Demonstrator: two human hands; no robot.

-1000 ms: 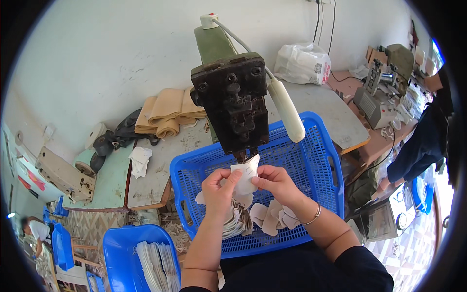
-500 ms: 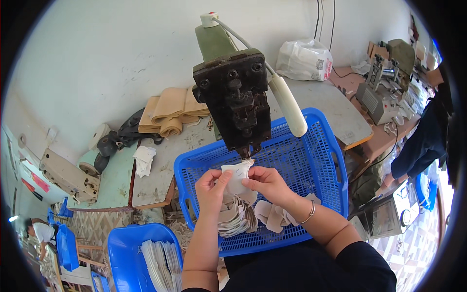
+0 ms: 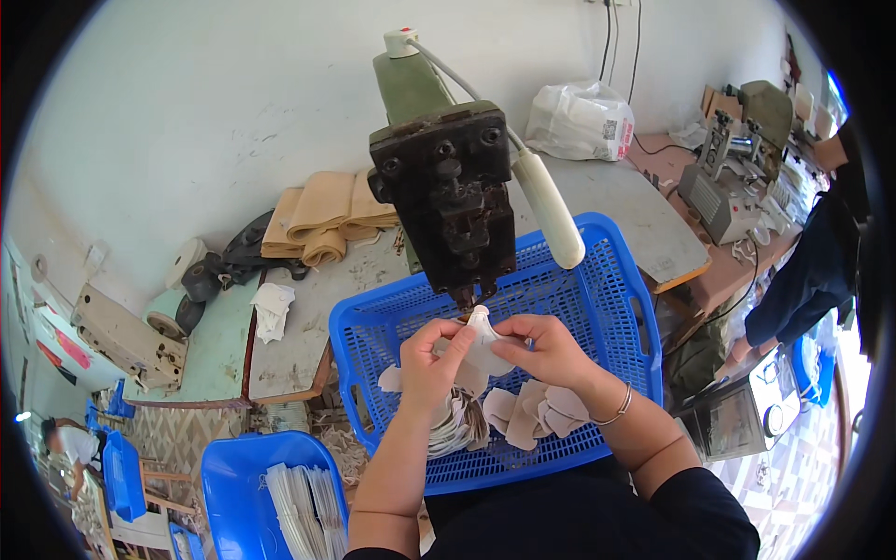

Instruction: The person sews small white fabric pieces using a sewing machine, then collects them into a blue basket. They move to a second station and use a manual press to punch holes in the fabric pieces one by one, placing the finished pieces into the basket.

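Observation:
A white, flexible shoe-upper-like piece (image 3: 483, 353) is pinched between my left hand (image 3: 433, 362) and my right hand (image 3: 546, 351), thumbs on top. Its upper end is bent into a narrow curve at the lower tip of a black and green machine head (image 3: 446, 201). Whether the tip touches it, I cannot tell. Below my hands, a fanned stack of thin pale pieces (image 3: 457, 425) lies in the blue basket (image 3: 347, 317). To its right is a loose pile of beige and white pieces (image 3: 537, 413).
A white lamp (image 3: 551, 210) hangs beside the machine head. Tan rolled sheets (image 3: 327, 210) and a crumpled white cloth (image 3: 273, 311) lie on the left worktop. A blue bin (image 3: 229, 476) holds white stacks. Another person's dark sleeve (image 3: 793, 280) is at right.
Both hands have shifted slightly right, and the right hand has moved away from the left. The white piece has turned, its upper end now bent into a narrow fold at the machine tip.

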